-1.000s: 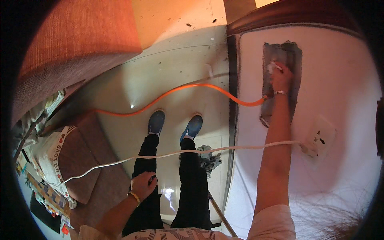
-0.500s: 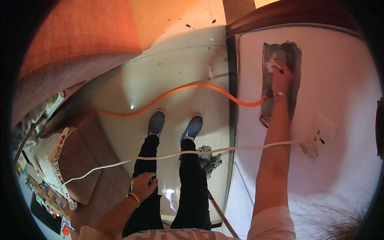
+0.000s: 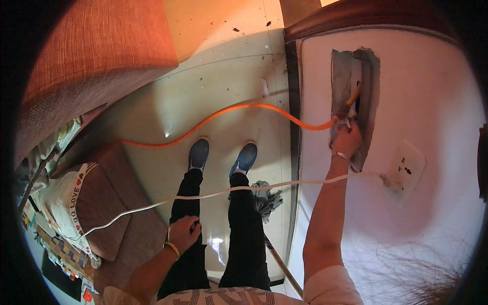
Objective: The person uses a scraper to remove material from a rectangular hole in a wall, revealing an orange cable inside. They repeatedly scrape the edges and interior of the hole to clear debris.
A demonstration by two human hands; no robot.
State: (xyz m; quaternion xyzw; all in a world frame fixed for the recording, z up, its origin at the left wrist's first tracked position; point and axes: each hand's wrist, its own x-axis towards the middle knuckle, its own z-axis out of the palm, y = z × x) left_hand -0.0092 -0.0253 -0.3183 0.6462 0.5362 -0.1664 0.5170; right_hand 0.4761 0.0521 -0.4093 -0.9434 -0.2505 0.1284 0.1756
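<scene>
the right hand is raised against the white wall and closed around the orange conduit where it meets the grey chased patch, the rough rectangular cut in the plaster. the patch stands as a tall narrow strip, its long axis running up and down the wall, and the hand sits at its lower half. above the fist a short orange end of the conduit pokes up and to the right inside the patch, tilted rather than upright. below and left of the patch the conduit leaves the hand, crosses the dark door frame edge and sweeps away over the pale tiled floor in a long shallow wave, its far end pointing left toward the brown cushioned seat. right of the patch and a little lower is a white wall socket, with a thin white cable running from it leftward, passing in front of the right forearm and across both dark trouser legs. the left hand rests far below and left of the patch, curled loosely against the left thigh; whether it grips anything i cannot tell. two blue shoes stand on the floor left of the patch, and a grey mop head lies just beside the right leg.
</scene>
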